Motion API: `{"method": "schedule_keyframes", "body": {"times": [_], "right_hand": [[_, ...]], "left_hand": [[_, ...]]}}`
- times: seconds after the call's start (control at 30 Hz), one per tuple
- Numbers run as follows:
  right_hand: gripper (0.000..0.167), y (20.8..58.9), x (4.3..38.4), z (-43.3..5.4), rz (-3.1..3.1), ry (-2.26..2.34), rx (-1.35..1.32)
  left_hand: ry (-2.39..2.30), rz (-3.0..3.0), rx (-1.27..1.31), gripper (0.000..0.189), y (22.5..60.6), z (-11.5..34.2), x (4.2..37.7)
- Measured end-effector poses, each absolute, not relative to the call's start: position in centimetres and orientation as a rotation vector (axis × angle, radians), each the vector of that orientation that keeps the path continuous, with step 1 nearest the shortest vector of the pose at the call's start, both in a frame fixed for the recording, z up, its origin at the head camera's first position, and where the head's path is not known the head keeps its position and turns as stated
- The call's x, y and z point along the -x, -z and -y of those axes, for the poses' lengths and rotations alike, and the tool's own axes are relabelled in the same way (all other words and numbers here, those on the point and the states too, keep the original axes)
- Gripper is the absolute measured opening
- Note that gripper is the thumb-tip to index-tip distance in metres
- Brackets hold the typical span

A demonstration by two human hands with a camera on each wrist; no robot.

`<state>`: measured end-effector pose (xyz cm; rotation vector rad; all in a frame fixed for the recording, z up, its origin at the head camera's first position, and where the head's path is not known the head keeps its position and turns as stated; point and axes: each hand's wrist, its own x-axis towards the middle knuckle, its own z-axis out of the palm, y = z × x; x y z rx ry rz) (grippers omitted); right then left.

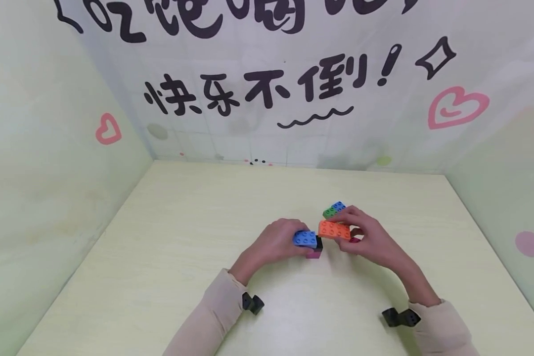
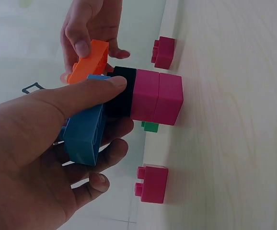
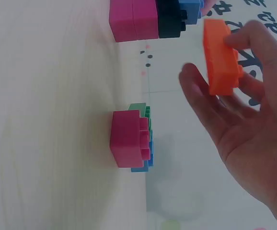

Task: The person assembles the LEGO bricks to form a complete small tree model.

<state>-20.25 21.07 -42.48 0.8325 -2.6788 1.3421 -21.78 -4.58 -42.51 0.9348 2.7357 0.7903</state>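
My left hand (image 1: 278, 242) grips a small stack of toy building bricks, its thumb lying along the side at the black brick (image 2: 124, 81). On top of that sits a blue brick (image 1: 304, 239), jutting out toward the palm. Below the black one are two pink bricks (image 2: 157, 97), the lowest close over the table. Beside the stack's top, my right hand (image 1: 374, 240) pinches an orange brick (image 1: 333, 230) between thumb and fingers, studs facing up. In the right wrist view the orange brick (image 3: 220, 57) is apart from the blue one.
Behind the right hand, a green brick (image 1: 329, 212) and a blue brick (image 1: 339, 206) lie side by side on the table (image 1: 160, 247). Two loose pink bricks stand nearby, one (image 2: 165, 52) beyond the stack and another (image 2: 155, 184) to its side. Printed walls (image 1: 249, 138) enclose the table.
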Motion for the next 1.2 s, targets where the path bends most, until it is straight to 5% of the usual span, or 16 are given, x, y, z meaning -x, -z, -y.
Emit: {"method": "schedule_keyframes", "body": {"times": [0.2,0.63,1.2], "right_hand": [[0.052,42.8,20.1,-20.8,2.733,-1.423,-0.956],[0.035,43.6,20.0,-19.6,2.663,-1.335,-0.899],[0.039,43.4,19.9,-19.1,2.668,-1.343,-0.912]], "left_hand": [[-0.781,-2.738,-0.935,0.042,42.4,4.5,21.7],[-0.799,-2.732,-0.968,0.039,42.6,4.6,21.9],[-0.813,-2.715,-0.967,0.038,42.5,4.6,22.0]]}}
